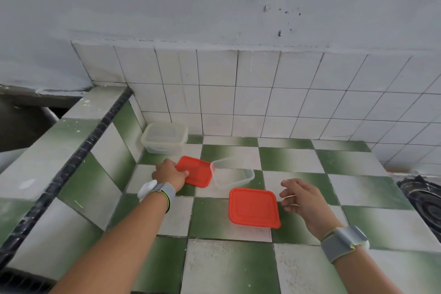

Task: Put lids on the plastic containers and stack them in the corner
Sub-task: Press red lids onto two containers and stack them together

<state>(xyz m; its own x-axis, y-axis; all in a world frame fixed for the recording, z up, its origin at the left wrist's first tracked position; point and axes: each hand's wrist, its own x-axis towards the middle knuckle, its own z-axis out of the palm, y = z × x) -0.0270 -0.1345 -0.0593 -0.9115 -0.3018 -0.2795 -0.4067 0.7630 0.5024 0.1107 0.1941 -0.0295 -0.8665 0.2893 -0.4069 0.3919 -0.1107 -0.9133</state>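
A clear container with a clear lid [164,137] sits in the far left corner of the tiled counter. In front of it my left hand [170,173] grips the near left edge of an orange lid [199,172]. That lid tilts against an open clear container [232,173] just to its right. Nearer to me rests a container closed with an orange lid [254,207]. My right hand [301,198] hovers just right of it, fingers apart, holding nothing.
The counter [298,157] has green and white checkered tiles. A raised tiled ledge [78,150] runs along its left side and a white tiled wall [250,100] along the back. A dark stove burner [422,198] lies at the right edge.
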